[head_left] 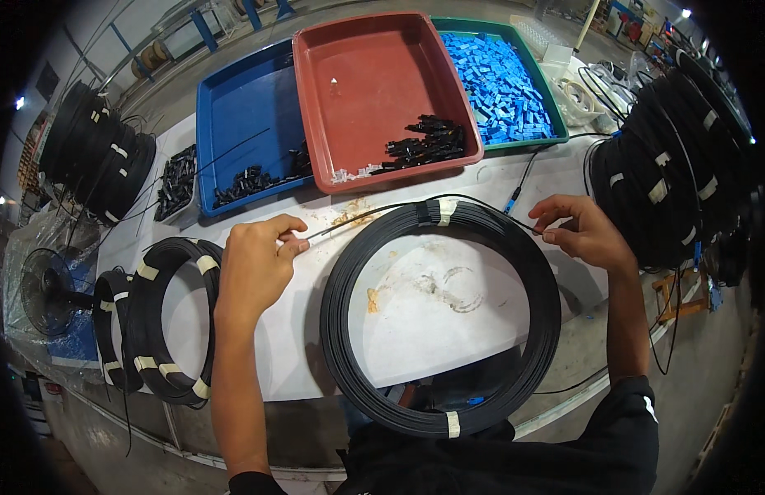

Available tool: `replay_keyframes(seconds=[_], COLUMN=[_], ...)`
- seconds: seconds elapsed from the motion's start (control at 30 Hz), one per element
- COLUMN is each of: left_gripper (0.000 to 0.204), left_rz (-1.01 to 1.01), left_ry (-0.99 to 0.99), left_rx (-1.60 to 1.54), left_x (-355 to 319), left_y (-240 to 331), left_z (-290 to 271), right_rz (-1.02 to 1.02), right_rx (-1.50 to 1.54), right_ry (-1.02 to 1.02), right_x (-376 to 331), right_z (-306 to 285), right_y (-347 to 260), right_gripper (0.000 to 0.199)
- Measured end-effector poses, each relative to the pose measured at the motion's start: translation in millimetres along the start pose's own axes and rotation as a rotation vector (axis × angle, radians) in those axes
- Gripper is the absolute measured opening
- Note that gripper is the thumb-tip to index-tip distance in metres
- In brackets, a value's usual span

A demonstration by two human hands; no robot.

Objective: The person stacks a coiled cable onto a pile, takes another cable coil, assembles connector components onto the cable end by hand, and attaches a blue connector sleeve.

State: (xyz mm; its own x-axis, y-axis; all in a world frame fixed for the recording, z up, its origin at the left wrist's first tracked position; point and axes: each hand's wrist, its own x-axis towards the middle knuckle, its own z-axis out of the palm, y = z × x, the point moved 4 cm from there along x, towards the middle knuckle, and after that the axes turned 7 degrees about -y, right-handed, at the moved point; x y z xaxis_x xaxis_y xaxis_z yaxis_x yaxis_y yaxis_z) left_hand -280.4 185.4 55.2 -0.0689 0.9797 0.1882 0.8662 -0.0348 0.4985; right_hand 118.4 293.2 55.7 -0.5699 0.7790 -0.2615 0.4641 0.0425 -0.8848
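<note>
A large coil of black cable (544, 309) leans over the table's near edge in front of me, bound with cream tape at top and bottom. A loose black strand (358, 214) arches over the coil's top between my hands. My left hand (263, 260) pinches the strand at the left between thumb and fingertips. At the right, my right hand (582, 233) pinches the strand near its other side, fingertips close together. Just left of that hand, a cable end with a blue connector (510, 204) lies on the table.
Behind the coil stand a blue tray (242, 99) and a red tray (358, 82) with black parts, and a green tray (556, 124) of blue pieces. Smaller taped coils (155, 330) sit at the left. Stacked coils rise far left (89, 153) and right (663, 165).
</note>
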Motion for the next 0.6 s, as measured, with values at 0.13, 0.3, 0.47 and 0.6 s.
replay_keyframes(seconds=[0.13,0.3,0.47,0.6], left_gripper=[0.026,0.031,0.049,0.053], left_rz=[-0.277,-0.211,-0.216,0.097], left_ry=[-0.374,-0.445,-0.311,0.108], left_rx=[-0.336,-0.655,-1.189,-1.463], left_x=[-0.7,-12.7,-33.4,-62.9], left_y=[1.4,-13.8,-20.5,-30.5], left_z=[-5.4,-5.5,10.2,33.1], right_rz=[-0.094,-0.577,-0.914,-0.631], right_rx=[-0.556,-0.662,-0.629,-0.523], right_ry=[-0.060,-0.090,-0.266,-0.533], right_x=[5.7,50.0,150.0,178.6], right_z=[6.0,68.9,164.7,204.5], right_y=[-13.0,-82.9,-74.6,-81.1], right_gripper=[0.029,0.034,0.036,0.018])
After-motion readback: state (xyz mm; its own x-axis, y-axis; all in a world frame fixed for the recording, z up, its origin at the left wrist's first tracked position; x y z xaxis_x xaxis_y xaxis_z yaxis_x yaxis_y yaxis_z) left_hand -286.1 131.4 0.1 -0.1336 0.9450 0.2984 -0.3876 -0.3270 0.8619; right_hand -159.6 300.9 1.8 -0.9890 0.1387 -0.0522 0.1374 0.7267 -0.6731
